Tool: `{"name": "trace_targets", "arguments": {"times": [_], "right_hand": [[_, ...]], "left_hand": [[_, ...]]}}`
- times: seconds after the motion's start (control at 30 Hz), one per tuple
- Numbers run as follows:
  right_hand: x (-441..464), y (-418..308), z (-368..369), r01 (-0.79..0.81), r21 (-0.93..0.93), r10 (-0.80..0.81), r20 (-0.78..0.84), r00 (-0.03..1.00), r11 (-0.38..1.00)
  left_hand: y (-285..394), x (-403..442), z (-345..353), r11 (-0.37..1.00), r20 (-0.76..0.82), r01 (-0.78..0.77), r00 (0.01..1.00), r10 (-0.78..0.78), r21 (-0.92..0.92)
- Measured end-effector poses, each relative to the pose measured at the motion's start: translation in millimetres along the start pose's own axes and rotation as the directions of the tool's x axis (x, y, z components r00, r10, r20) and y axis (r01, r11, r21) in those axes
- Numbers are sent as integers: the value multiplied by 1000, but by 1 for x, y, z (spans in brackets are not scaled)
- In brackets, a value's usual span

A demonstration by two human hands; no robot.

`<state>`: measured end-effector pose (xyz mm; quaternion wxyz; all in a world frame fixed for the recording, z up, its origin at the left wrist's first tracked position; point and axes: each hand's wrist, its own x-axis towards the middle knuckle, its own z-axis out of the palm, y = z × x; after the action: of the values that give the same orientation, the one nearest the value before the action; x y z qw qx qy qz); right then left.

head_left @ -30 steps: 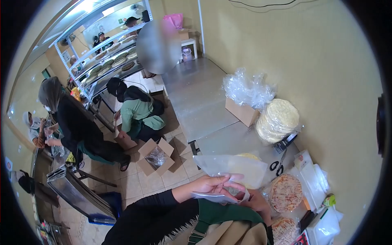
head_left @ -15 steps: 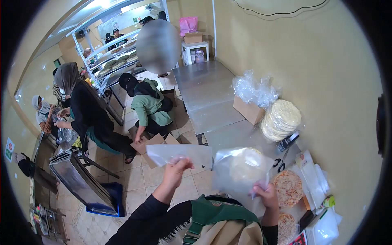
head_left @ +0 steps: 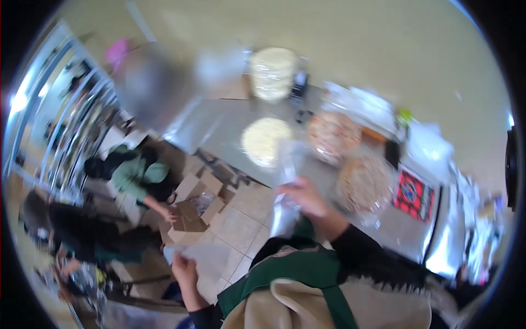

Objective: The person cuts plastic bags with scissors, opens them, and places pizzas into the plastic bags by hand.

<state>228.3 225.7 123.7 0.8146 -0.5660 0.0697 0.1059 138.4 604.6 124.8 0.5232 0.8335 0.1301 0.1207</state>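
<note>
My left hand (head_left: pixel 186 271) is low at the left, its fingers closed on a thin translucent plastic sheet (head_left: pixel 211 260) that spreads over the floor behind it. My right hand (head_left: pixel 307 198), blurred a little, grips a clear plastic sheet (head_left: pixel 286 164) hanging upright in front of my apron. Just beyond that sheet, a round pale flatbread (head_left: pixel 266 141) lies on the metal table (head_left: pixel 222 123). Two rounds with a reddish-brown mottled top, a farther one (head_left: pixel 333 134) and a nearer one (head_left: pixel 366 183), lie to the right in clear plastic.
A wrapped stack of pale flatbreads (head_left: pixel 274 74) stands by the wall, beside a black device (head_left: pixel 298 85) and scissors (head_left: pixel 303 114). White plastic packs (head_left: pixel 364 112) and a red-and-black box (head_left: pixel 415 196) are at right. A crouching person (head_left: pixel 137 170) reaches into an open carton (head_left: pixel 194 211).
The view has swung to the right. My hands have moved apart; the left is lower. The sheet in my right hand no longer covers the pale flatbread, which shows bare on the table.
</note>
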Motion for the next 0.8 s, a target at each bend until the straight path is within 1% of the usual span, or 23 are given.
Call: {"name": "trace_targets", "arguments": {"times": [0.03, 0.07, 0.1, 0.13, 0.17, 0.2, 0.23, 0.27, 0.3, 0.33, 0.4, 0.43, 0.47, 0.5, 0.53, 0.6, 0.63, 0.67, 0.73, 0.8], "right_hand": [[-8, 12, 13, -27, -150, 26, -6, 1000, 988], [-15, 21, 25, 68, -190, -52, 87, 995, 979], [-18, 32, 25, 112, -385, -42, 185, 982, 916], [-27, 31, 27, 104, -379, -47, 157, 986, 920], [-36, 25, 31, 96, -308, -39, 186, 982, 947], [-43, 19, 33, 87, -236, -35, 219, 975, 968], [-48, 13, 27, 69, -142, -42, 182, 982, 987], [-50, 10, 17, 74, -144, -49, 169, 984, 987], [-50, 7, 5, 107, -71, -100, 97, 990, 992], [-50, 3, -9, 144, -1, -144, 25, 989, 990], [-58, -10, -42, 184, 224, -167, -91, 982, 957], [-64, -19, -60, 226, 204, -192, -170, 966, 953], [-74, -33, -76, 264, 182, -215, -249, 944, 947], [-85, -45, -96, 303, 203, -222, -344, 912, 931], [-96, -57, -117, 342, 218, -223, -434, 873, 914], [-119, -77, -165, 416, 193, -219, -617, 756, 889], [-132, -82, -192, 467, 151, -252, -680, 689, 871], [-144, -86, -220, 513, 106, -280, -735, 617, 852], [-167, -87, -290, 632, 72, -339, -794, 505, 772], [-194, -114, -319, 668, -90, -366, -886, 285, 739]], "left_hand": [[-17, -4, -12, 968, 48, -19, 999, 7, 251], [-39, -11, -28, 874, 78, -54, 997, 18, 483], [-72, -20, -43, 766, 161, -107, 987, 4, 634], [-110, -30, -57, 626, 227, -167, 974, -15, 761], [-149, -37, -70, 527, 381, -286, 921, -80, 800], [-173, -41, -79, 427, 511, -408, 844, -160, 807], [-176, -45, -78, 378, 635, -552, 760, -138, 743], [-178, -53, -70, 328, 742, -680, 659, -120, 656], [-151, -66, -47, 511, 519, -334, 809, -275, 792], [-149, -71, -33, 517, 525, -339, 808, -268, 786], [-144, -76, -7, 586, 573, -337, 771, -278, 737], [-138, -80, 10, 585, 581, -348, 767, -272, 733], [-123, -82, 30, 655, 573, -294, 777, -260, 696], [-111, -82, 47, 721, 565, -238, 786, -250, 651], [-108, -80, 61, 721, 571, -246, 783, -246, 648], [-104, -76, 91, 739, 558, -294, 820, -131, 606], [-86, -75, 103, 778, 549, -272, 828, -109, 566], [-78, -70, 115, 778, 547, -271, 830, -109, 567], [-65, -58, 132, 748, 564, -309, 819, -104, 587], [-26, -50, 149, 718, 529, -357, 849, -19, 598]]}}
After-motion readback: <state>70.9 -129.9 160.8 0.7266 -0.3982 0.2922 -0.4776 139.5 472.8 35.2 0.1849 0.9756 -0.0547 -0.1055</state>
